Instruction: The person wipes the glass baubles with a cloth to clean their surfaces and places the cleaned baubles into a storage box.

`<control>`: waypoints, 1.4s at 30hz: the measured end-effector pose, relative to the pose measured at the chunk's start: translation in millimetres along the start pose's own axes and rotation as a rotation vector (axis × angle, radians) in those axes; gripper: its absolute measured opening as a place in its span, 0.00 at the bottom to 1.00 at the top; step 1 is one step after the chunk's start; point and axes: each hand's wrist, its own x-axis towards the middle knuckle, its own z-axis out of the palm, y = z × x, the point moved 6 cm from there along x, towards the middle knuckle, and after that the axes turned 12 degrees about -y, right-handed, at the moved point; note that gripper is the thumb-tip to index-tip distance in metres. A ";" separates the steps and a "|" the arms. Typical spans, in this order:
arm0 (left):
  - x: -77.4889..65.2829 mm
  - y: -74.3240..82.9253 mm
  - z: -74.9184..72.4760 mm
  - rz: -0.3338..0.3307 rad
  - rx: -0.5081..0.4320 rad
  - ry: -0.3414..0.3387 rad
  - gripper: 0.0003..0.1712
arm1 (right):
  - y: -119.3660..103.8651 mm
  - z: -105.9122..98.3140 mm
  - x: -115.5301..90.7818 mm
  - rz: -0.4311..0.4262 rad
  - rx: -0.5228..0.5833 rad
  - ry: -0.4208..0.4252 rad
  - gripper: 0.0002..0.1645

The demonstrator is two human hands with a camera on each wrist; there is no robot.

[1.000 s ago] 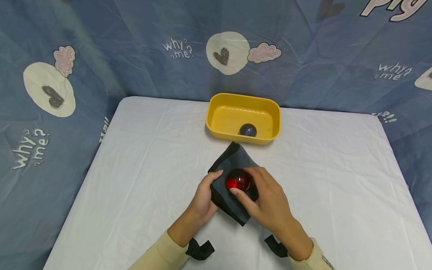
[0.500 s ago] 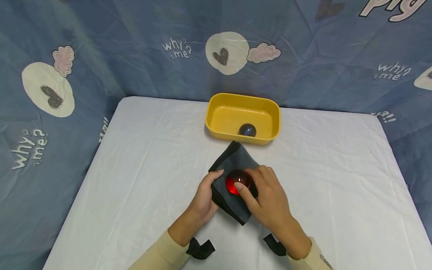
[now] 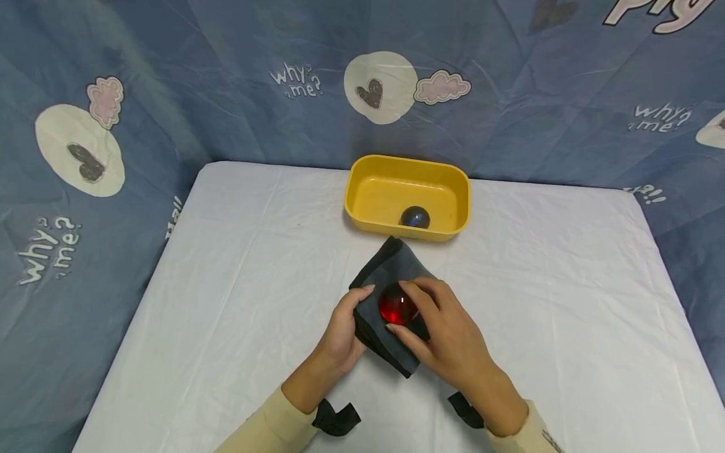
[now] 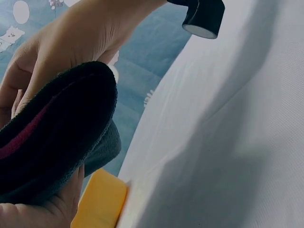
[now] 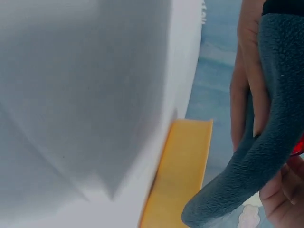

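Observation:
My left hand (image 3: 342,330) grips a folded dark grey cloth (image 3: 399,267) from its left edge, thumb on top. On the cloth rests a shiny, see-through red ball (image 3: 393,308). The fingers and thumb of my right hand (image 3: 455,336) curl about the ball, index fingertip at its far side and thumb at its near side. In the left wrist view, the folded cloth (image 4: 71,118) shows a pinkish-red strip inside its fold. Fuzzy cloth (image 5: 256,156) hides most of the red ball (image 5: 299,146) in the right wrist view.
A yellow tub (image 3: 362,225) stands at the table's back edge, just beyond the cloth. Inside it lies a dark bluish ball (image 3: 415,218). White cloth (image 3: 255,270) covers the table, and a blue printed curtain (image 3: 238,82) hangs behind it.
My right thumb slid over the ball's top, then back to its near side. The index finger now reaches onto the ball's far side. My left hand and the cloth hold nearly still.

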 end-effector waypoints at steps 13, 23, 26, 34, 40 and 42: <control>-2.6 -1.5 0.6 -0.006 -0.006 0.014 0.36 | 8.9 -0.9 1.0 0.072 0.087 0.099 0.36; -2.3 -3.9 0.5 -0.025 0.011 0.024 0.35 | 13.9 0.4 0.2 0.137 0.157 0.158 0.33; -1.9 -3.9 0.4 -0.018 0.010 0.030 0.34 | 15.5 2.3 -0.2 0.188 0.165 0.134 0.31; -0.7 -2.4 -0.2 0.011 0.013 0.025 0.35 | 9.4 4.7 1.8 0.165 0.158 0.064 0.43; -1.1 0.1 -0.5 0.016 0.033 0.022 0.35 | 2.2 0.8 3.6 0.116 0.127 0.012 0.44; -0.6 1.0 -0.8 0.022 0.031 0.019 0.35 | 0.4 0.5 3.7 0.103 0.099 -0.007 0.43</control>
